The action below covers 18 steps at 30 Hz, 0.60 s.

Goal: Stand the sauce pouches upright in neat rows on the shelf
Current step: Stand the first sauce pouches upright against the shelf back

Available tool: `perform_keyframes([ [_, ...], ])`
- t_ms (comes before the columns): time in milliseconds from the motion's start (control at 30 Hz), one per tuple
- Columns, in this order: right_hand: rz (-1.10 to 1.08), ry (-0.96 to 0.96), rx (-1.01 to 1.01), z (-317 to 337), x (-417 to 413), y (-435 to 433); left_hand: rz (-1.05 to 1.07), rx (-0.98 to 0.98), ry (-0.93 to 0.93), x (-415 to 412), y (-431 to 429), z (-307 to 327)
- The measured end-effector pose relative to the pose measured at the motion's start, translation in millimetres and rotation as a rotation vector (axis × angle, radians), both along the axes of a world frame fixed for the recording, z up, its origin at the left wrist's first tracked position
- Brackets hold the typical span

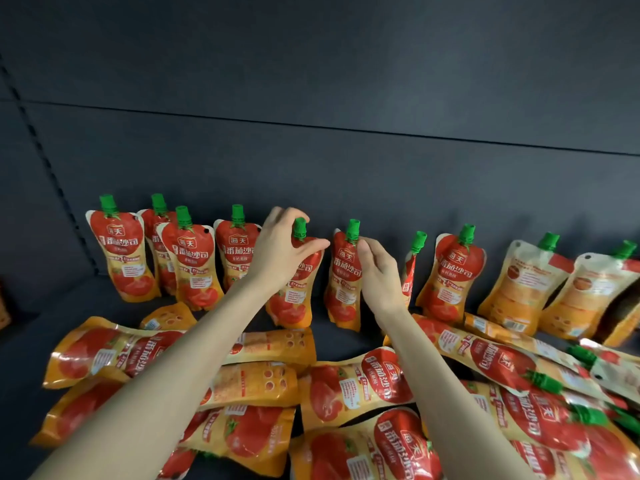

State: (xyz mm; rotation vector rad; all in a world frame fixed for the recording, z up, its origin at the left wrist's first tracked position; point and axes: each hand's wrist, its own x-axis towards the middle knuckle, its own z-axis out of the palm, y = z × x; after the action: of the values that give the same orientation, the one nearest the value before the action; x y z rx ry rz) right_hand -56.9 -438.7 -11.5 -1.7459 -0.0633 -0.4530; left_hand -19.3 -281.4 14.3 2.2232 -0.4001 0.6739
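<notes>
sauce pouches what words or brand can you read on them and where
"海天": red logo badge on the front of the leftmost standing pouch and its neighbours, also on a lying pouch.
"番茄沙司": large white characters under that badge, on the same pouches.
Small print, back panels and barcode labels: too small or blurred to read.

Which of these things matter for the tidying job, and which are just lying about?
In the job: left hand, gripping one pouch; right hand, at the neighbour pouch; standing pouches; fallen pouches; shelf.
Just there: back panel; orange thing at left edge, unidentifiable.
</notes>
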Motion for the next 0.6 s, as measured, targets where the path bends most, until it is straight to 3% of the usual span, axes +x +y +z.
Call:
perform_keyframes([
  [200, -0.021, 0.053, 0.048, -11.5, 5.2, 4.9, -0.083, 0.035, 0.074, 1.3, 14.0, -2.3],
  [367, -0.141, 0.085, 0.149, -12.6, 9.7, 8.6, -0.064, -0.043, 0.049, 5.0, 14.8, -6.9],
  [600, -0.124, 0.153, 0.193, -14.5, 13.3, 10.5, -0.05, -0.047, 0.039, 10.0, 8.8, -10.9],
])
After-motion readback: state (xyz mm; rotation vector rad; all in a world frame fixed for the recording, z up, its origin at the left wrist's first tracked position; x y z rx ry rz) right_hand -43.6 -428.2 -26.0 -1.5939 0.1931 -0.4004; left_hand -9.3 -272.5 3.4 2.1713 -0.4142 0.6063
